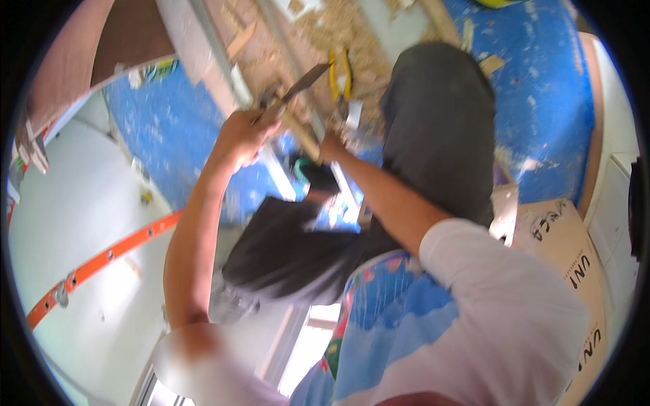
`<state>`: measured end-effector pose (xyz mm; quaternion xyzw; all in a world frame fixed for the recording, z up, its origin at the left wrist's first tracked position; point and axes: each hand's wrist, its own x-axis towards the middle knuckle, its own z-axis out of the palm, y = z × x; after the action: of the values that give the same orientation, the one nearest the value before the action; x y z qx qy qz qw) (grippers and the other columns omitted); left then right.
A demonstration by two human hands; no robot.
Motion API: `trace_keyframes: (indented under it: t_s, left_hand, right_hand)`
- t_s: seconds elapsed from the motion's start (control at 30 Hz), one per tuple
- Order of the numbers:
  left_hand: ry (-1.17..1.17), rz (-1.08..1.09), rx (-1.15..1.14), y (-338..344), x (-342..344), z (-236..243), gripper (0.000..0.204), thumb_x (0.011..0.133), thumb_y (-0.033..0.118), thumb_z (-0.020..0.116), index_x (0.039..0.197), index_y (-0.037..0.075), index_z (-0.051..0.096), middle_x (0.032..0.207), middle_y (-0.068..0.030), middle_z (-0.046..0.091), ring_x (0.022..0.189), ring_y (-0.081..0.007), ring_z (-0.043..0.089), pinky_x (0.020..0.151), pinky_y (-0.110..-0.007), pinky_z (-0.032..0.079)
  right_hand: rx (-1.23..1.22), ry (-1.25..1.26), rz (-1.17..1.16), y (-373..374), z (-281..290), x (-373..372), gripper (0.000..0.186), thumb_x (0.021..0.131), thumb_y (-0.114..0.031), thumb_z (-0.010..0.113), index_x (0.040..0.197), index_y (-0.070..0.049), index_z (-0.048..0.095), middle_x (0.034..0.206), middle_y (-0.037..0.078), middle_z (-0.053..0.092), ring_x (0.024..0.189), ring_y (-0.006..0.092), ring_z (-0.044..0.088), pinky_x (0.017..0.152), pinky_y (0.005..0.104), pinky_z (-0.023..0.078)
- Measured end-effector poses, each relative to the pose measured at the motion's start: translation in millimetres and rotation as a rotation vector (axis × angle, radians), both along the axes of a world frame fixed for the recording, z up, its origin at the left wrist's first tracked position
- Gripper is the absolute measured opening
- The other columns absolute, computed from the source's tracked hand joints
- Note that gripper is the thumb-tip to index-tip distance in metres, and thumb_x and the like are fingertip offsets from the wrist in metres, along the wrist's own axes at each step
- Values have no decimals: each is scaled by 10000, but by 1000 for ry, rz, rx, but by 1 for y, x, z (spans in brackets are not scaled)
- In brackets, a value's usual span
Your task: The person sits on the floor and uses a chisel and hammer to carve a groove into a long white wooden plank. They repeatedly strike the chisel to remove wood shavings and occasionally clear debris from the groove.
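My left hand (249, 139) is closed round a flat-bladed hand tool (308, 80), whose dark, broad blade points up and to the right. Its exact kind is not clear from here. Lower and to the right, my right hand (332, 147) is closed at a narrow wooden strip (302, 135) that slants between the two hands. My fingers are partly hidden there. Beyond my right hand, a pair of pliers with yellow handles (340, 76) lies among wood shavings (359, 37).
My bent knee (443, 101) in dark trousers rises right of the hands. A blue, scuffed floor covering (542, 95) spreads around. At left stands an orange rail with holes (112, 255). Cardboard (558, 250) lies at right. Long boards (196, 47) run at the far side.
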<state>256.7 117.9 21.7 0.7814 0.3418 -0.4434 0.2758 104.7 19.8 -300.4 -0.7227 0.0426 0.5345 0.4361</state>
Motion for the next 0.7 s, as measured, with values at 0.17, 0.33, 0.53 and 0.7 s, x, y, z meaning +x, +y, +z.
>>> trace_keyframes:
  t_s: [0.17,0.33,0.53,0.7]
  left_hand:
    - [-252,-466,64,-12,30,79,440,902,295,810,1246,36,717,690,-9,599,562,-77,534,489,-280,466]
    - [-538,-795,388,27,-42,62,444,848,319,810,1255,161,726,873,-100,730,796,-310,708,719,-414,553]
    - [-486,-1054,664,56,-35,24,452,881,298,773,1318,229,682,890,-92,702,800,-310,712,707,-448,564]
    - [-434,-1197,702,56,-20,13,397,893,288,754,1280,235,684,876,-91,686,804,-306,711,696,-448,567]
  right_hand:
    - [42,5,117,-13,-17,39,879,856,-266,764,1456,168,290,1349,400,549,1220,480,617,1039,508,502]
    - [37,-94,66,-10,-27,-20,809,891,-306,741,1398,144,299,1248,395,603,1129,482,663,943,498,556]
    - [7,-104,59,-4,-37,0,806,893,-293,751,1379,162,297,1227,402,606,1093,475,680,908,491,570]
    - [-10,-83,45,2,-45,-5,795,897,-269,747,1379,168,290,1223,398,607,1067,460,692,866,478,589]
